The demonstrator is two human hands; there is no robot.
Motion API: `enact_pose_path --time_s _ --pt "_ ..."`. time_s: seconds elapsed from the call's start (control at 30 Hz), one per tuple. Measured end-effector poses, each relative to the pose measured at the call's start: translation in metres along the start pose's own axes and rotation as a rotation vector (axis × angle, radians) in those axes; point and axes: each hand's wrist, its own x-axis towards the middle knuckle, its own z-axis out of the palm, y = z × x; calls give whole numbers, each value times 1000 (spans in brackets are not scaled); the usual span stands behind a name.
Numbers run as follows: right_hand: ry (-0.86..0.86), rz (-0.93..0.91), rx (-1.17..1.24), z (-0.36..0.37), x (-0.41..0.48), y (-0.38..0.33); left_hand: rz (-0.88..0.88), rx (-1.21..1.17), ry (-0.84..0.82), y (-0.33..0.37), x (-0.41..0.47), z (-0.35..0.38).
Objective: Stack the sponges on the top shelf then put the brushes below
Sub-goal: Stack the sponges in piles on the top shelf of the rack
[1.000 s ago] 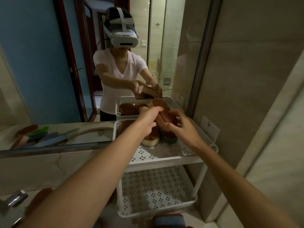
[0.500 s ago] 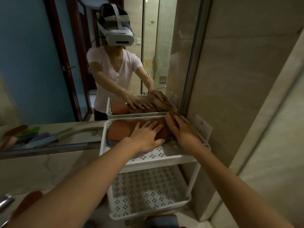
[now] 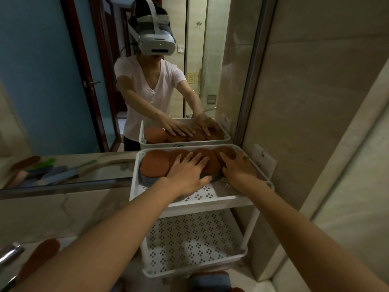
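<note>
Left hand (image 3: 187, 172): flat and spread, palm down on the sponges (image 3: 154, 166), fingers fanned toward twelve o'clock; pressing, not gripping anything.
Right hand (image 3: 236, 167): also laid open on the row's two o'clock end, fingers splayed; nothing pinched between them.
Sponges: a row of round rust-brown pads over a grey-blue layer, lying at the back of the top shelf (image 3: 212, 194), leaning one on the next; I can't tell how many.
Handling: I judge them light, soft and springy, not slippery or fragile; they'd squash under my palms and could flop or slide apart; best taken by the edges, thumb one side and fingers the other, or squeezed as a bundle from both ends.
Lower shelf (image 3: 189, 239): perforated white tray at six o'clock, bare; that's where the brushes belong.
Brushes: long-handled shapes show only as a reflection in the mirror (image 3: 52, 91) at nine o'clock; one brown oval (image 3: 39, 257) sits on the counter at eight o'clock, probably a brush, too blurred to be sure.
In the way: the shelf's raised rim, and the wall close at three o'clock.
</note>
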Motion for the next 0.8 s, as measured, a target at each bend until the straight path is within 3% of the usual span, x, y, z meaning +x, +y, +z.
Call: enact_pose_path --time_s 0.27,0.43,0.53,0.67,0.8 --pt "-118 37 -68 -7 1 -6 -34 -1 -59 6 2 -5" --pt "-22 103 68 3 1 -17 -86 -141 -138 12 5 -21" --pt "89 85 98 -1 -11 -14 -109 -293 -12 13 -2 -32" --pt "267 -72 352 -6 -36 -17 -128 -467 192 18 -27 -48" --pt "496 -168 458 4 -90 -34 -105 -573 406 27 -73 -54"
